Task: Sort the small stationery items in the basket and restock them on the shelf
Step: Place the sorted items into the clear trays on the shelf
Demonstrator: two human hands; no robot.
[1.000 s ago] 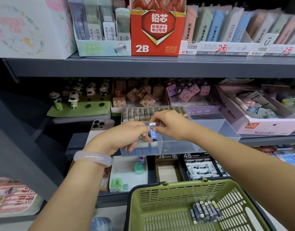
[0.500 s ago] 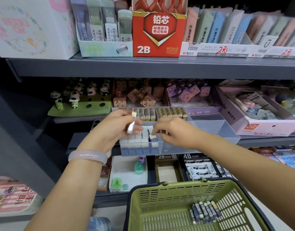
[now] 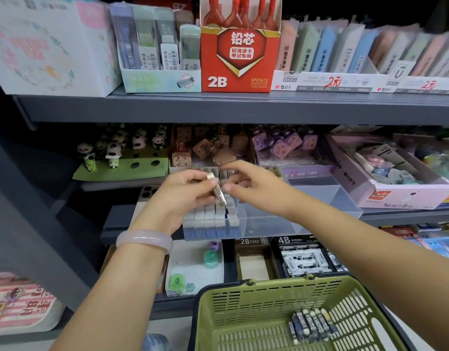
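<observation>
Left hand pinches a lead case; right hand hovers alongside.

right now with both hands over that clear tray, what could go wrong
1. The left hand pinches a small lead case by its upper end only; it might slip and knock over the upright cases packed in the clear tray.
2. The tray overhangs the shelf edge, so pushing down could tip it toward the green basket.
3. The right hand hovers close to the case, fingers loose, and could bump it.
</observation>
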